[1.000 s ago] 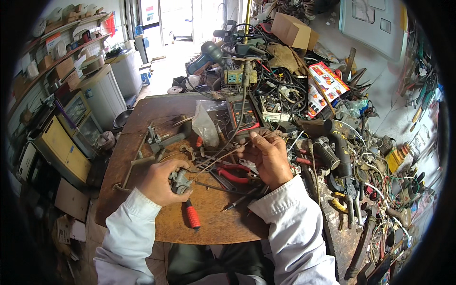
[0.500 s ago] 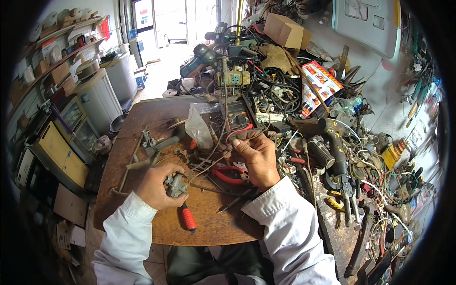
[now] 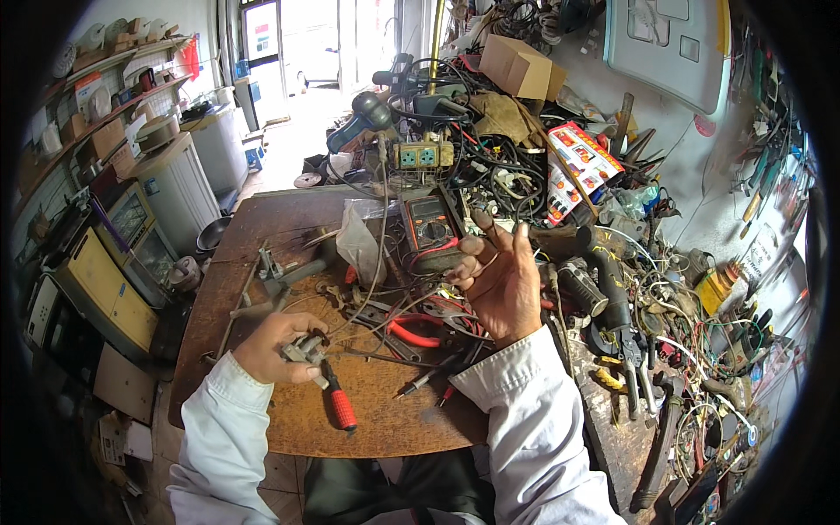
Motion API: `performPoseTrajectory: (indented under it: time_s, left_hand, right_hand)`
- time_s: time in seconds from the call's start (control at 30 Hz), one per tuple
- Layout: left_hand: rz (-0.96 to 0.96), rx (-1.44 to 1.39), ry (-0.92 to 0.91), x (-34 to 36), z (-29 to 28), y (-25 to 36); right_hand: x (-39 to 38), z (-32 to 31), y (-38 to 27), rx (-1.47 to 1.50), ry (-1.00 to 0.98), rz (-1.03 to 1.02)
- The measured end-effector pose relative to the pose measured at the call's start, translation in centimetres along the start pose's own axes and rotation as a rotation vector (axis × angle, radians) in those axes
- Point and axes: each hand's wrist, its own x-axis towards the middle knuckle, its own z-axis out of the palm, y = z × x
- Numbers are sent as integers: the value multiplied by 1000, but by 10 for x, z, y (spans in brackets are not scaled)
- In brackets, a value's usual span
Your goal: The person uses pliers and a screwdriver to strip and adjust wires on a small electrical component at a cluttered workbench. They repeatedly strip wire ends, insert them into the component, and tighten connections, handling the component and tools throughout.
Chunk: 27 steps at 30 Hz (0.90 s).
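Note:
My left hand (image 3: 280,350) grips a small grey metal part (image 3: 304,350) with a thin brown wire running from it. Just beside it on the wooden table (image 3: 219,271) lies a red-handled screwdriver (image 3: 341,407). My right hand (image 3: 499,280) is raised with fingers spread and palm turned up, near loose wires and the multimeter (image 3: 427,223). Red-handled pliers (image 3: 411,332) lie between my hands among metal pieces, and a clear plastic bag (image 3: 363,245) sits behind them. Two probe-like leads (image 3: 416,385) lie near my right cuff.
A dense heap of cables, a socket box (image 3: 420,156) and a cardboard box (image 3: 516,66) fills the back right. Power tools (image 3: 612,324) and wires crowd the right bench. Cabinets (image 3: 114,289) and shelves line the left, and a bright doorway (image 3: 311,44) is behind.
My right hand has let go of the wire, opening its fingers and turning palm up. My left hand has moved a little left and down with the metal part.

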Motion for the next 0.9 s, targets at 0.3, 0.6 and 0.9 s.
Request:
performPoseTrajectory:
  time_s: [0.3,0.6,0.9]
  left_hand:
    - [-75,143,-71,0,12,5]
    - [-121,80,-161,4,33,1]
    - [-75,66,-140,14,60,7]
  right_hand:
    - [2,1,-6,-131,428,106]
    - [6,-16,-10,-286,664,-533]
    - [31,-30,-18,-422,799,-788]
